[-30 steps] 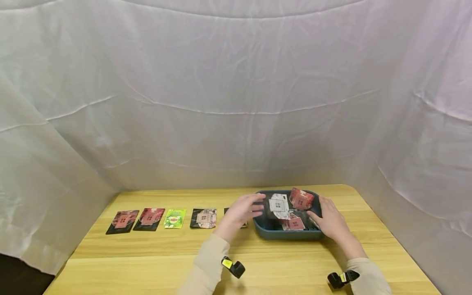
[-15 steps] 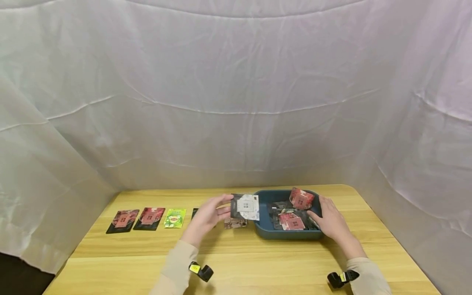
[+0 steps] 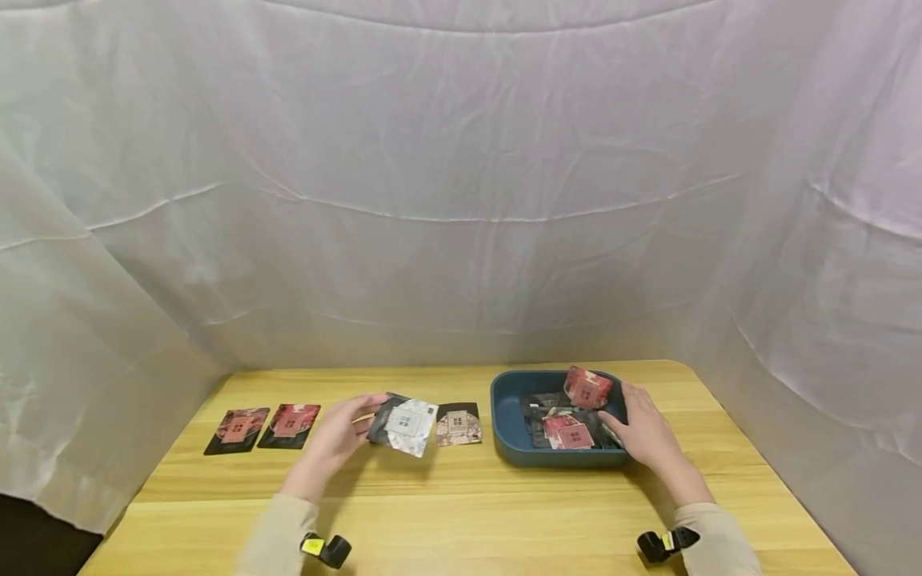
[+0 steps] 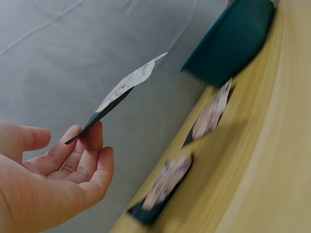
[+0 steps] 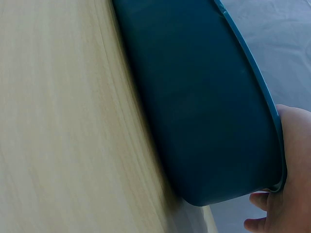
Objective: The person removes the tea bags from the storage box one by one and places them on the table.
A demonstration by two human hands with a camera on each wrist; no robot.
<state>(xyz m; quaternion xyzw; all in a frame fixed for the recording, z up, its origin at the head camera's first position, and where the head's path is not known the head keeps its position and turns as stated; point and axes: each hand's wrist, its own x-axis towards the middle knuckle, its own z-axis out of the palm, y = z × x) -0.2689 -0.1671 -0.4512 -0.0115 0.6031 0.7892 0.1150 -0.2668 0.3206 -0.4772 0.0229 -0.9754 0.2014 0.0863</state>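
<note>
My left hand [image 3: 337, 433] holds a black-and-white tea sachet [image 3: 410, 426] above the table, left of the blue bin. In the left wrist view the sachet [image 4: 127, 86] tilts upward, its lower end held at the fingertips. My right hand [image 3: 646, 426] grips the right end of the blue bin [image 3: 508, 428], thumb inside the rim; in the right wrist view the fingers show past the bin's [image 5: 204, 107] corner. Inside the bin lie a red sachet [image 3: 587, 390], a pink-labelled sachet [image 3: 574, 436] and dark ones.
On the wooden table [image 3: 461, 520], two red-and-black sachets lie at the left, one [image 3: 236, 430] beside another [image 3: 290, 426]. A black-and-beige sachet [image 3: 458, 424] lies just left of the bin. A grey curtain [image 3: 461, 240] hangs behind and at the sides.
My left hand has taken the black-and-white sachet out of the bin and carried it left, now covering the green sachet's place. My right hand stays on the bin.
</note>
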